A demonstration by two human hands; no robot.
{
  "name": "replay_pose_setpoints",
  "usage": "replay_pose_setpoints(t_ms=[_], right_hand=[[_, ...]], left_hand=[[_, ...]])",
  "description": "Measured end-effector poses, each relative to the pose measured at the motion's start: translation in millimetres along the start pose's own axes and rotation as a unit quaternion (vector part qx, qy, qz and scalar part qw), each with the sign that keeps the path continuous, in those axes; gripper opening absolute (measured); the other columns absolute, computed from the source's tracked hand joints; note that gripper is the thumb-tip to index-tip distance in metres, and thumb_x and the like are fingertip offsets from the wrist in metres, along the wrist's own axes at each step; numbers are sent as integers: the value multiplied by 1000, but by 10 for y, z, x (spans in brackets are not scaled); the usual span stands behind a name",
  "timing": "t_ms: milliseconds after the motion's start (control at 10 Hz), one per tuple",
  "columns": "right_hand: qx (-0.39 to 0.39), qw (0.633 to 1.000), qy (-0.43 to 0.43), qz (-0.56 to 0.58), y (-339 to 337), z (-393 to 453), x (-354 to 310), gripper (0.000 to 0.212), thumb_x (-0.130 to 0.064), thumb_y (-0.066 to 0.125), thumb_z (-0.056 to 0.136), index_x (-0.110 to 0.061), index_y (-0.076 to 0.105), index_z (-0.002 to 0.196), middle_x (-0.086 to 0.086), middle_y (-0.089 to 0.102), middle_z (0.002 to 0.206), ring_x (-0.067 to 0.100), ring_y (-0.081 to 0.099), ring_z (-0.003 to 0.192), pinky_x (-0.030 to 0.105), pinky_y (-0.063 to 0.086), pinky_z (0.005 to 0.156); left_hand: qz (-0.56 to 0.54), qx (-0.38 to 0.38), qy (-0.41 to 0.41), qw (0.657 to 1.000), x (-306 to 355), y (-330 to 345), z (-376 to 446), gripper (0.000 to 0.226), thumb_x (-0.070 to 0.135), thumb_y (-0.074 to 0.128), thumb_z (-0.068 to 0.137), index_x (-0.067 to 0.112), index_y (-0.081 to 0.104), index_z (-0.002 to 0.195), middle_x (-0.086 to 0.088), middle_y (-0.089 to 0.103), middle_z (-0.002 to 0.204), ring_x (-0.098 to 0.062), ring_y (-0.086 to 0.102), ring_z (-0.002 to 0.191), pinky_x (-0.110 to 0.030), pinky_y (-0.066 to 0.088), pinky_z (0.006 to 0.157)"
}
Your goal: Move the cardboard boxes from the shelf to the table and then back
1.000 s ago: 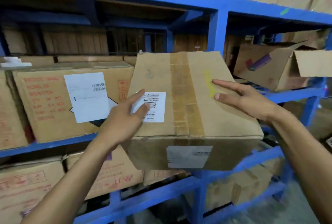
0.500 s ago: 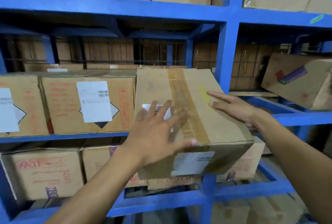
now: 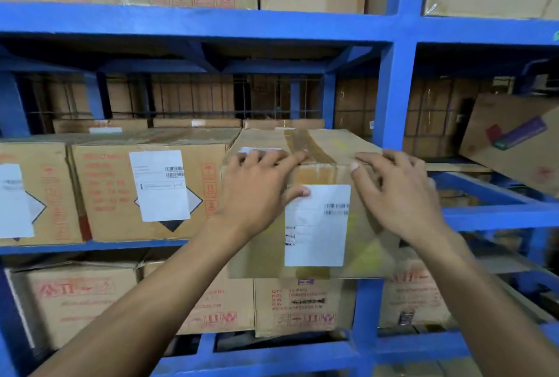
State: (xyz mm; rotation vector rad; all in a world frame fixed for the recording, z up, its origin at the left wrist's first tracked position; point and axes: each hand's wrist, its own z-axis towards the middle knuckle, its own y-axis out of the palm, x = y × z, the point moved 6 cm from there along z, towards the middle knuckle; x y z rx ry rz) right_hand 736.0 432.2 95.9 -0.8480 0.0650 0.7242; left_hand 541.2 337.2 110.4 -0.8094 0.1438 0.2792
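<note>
Taped cardboard box (image 3: 314,225) sits on the middle level of the blue shelf (image 3: 393,98), front face with a white label (image 3: 316,225) toward the camera, just right of a neighbouring box with red print (image 3: 106,195) and left of the blue upright. Left hand (image 3: 257,192) lies flat on the box's upper front edge, fingers spread and draped over the top, thumb on the label; not closed around anything. Right hand (image 3: 399,192) likewise open, palm against the upper right front, fingers spread, fingertips reaching the top edge; image slightly motion-blurred there.
</note>
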Motion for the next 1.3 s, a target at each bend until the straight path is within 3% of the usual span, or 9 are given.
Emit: replay_pose_setpoints(t_ms=[100, 200, 500, 600, 700, 800, 1100, 1200, 1300], right_hand=[[83, 996, -40, -19, 341, -68, -40, 62, -62, 33, 97, -47, 13, 153, 1, -8, 165, 32, -7, 150, 57, 10, 116], [124, 992, -27, -12, 633, 56, 122, 66, -62, 27, 96, -43, 6, 156, 3, -14, 165, 34, -7, 151, 62, 14, 115], [184, 982, -36, -22, 1366, 167, 157, 59, -46, 30, 100, -29, 23, 157, 13, 1, 166, 45, 0, 149, 65, 16, 111], [173, 983, -50, -46, 1778, 121, 238, 59, -44, 36, 99, -25, 29, 155, 16, 9, 164, 44, 7, 149, 68, 15, 112], [143, 987, -60, -51, 2082, 207, 246, 62, -43, 35, 99, -28, 20, 157, 16, 9, 165, 42, 6, 150, 72, 12, 110], [145, 987, -59, -35, 2240, 259, 289, 65, -44, 31, 98, -32, 9, 158, 17, 5, 165, 42, 3, 150, 72, 6, 111], [61, 995, -54, -51, 2168, 240, 287, 66, -49, 26, 102, -34, -7, 157, 14, -12, 165, 39, -12, 150, 72, 4, 112], [-2, 999, -31, -36, 2097, 117, 261, 69, -49, 27, 102, -40, -19, 153, 6, -30, 161, 32, -28, 147, 69, -2, 114], [-54, 998, -14, -7, 2007, 9, 144, 85, -39, 43, 98, -40, -24, 151, 7, -34, 159, 34, -29, 146, 65, 3, 117]], left_hand=[[10, 84, -23, 996, -101, 207, 21, 62, 67, 28, 95, 36, 34, 149, -3, 58, 131, -31, 50, 117, -52, 29, 109], [15, 120, -17, 993, -1, 327, 18, 60, 60, 29, 99, 31, 32, 152, -7, 52, 138, -33, 44, 128, -54, 16, 116], [-4, 139, -37, 990, -93, 803, 351, 62, 51, 36, 99, 23, 30, 155, -14, 34, 155, -36, 22, 147, -57, 9, 119], [-10, 118, -32, 992, -207, 1165, 322, 67, 50, 38, 98, 24, 20, 157, -13, 12, 164, -34, 3, 152, -56, 5, 120], [10, 88, -20, 996, -323, 1682, 132, 70, 51, 40, 99, 25, 14, 158, -11, 0, 166, -32, -2, 152, -53, 7, 121], [29, 87, -8, 996, -342, 1979, 29, 68, 52, 35, 101, 22, 13, 158, -12, 2, 166, -31, 2, 152, -50, 10, 121], [39, 48, -15, 998, -299, 1982, 48, 68, 49, 27, 102, 19, 4, 158, -15, -4, 165, -35, -4, 151, -54, 8, 120], [10, -9, -40, 999, -206, 1886, -19, 74, 42, 35, 101, 19, -6, 158, -15, -17, 163, -34, -18, 149, -54, -1, 121], [-54, -57, -69, 995, -116, 1752, -166, 82, 23, 47, 94, 24, -3, 158, -10, -22, 163, -31, -23, 148, -51, -1, 121]])
